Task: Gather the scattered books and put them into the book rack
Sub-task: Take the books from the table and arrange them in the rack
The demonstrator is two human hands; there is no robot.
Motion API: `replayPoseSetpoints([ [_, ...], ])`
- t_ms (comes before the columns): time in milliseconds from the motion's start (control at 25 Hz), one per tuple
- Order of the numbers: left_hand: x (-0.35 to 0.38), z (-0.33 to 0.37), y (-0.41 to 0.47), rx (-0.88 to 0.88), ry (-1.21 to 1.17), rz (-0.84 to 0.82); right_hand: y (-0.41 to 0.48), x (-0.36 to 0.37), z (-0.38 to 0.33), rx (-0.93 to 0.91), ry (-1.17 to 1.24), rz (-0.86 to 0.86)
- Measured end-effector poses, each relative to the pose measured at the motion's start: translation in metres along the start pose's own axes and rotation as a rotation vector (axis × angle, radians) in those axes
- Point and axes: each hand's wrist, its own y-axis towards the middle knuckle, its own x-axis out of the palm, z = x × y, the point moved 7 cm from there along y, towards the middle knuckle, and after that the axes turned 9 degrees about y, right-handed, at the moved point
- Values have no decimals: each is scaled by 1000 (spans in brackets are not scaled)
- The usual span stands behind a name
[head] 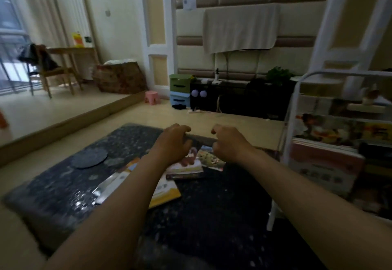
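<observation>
Several books lie scattered on the dark speckled table [212,206]. A reddish-covered book [186,167] and a small picture book [212,159] lie near the far edge, and a yellow and white book [166,192] and a thin pale book [113,182] lie nearer to me. My left hand [174,142] hovers over the reddish book with fingers loosely curled, holding nothing. My right hand [230,142] hovers just right of the picture book, also loosely curled and empty. The white book rack [294,108] stands at the table's right, with several books in it.
A round grey mat [89,158] lies on the table's left part. Beyond the table are a pink stool [151,97], green and blue boxes [180,90] and a dark low cabinet [244,98]. A raised floor step runs along the left.
</observation>
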Motion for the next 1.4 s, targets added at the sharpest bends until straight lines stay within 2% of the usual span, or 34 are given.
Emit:
replayPoseSetpoints([
  [240, 82, -115, -74, -277, -62, -157, 15, 144, -34, -1, 19, -345],
  [360, 139, -144, -104, -361, 4, -228, 13, 211, -23, 73, 29, -476],
  [440, 165, -154, -112, -404, 38, -204, 11, 249, -12, 116, 24, -518],
  [640, 184, -174, -105, -494, 125, -79, 29, 297, 8, 158, -2, -517],
  [720, 184, -194, -102, -587, 168, -94, 40, 307, 11, 172, 44, -458],
  [880, 193, -228, -107, -698, 175, -206, 51, 324, 26, 326, 289, -432],
  [1120, 199, -222, -100, -640, 292, -211, 57, 328, 43, 392, 408, -521],
  [1280, 188, -200, -93, -611, 338, -291, 52, 328, 43, 396, 457, -511],
  [1400, 171, -176, -85, -543, 333, -240, 50, 324, 43, 398, 532, -485],
])
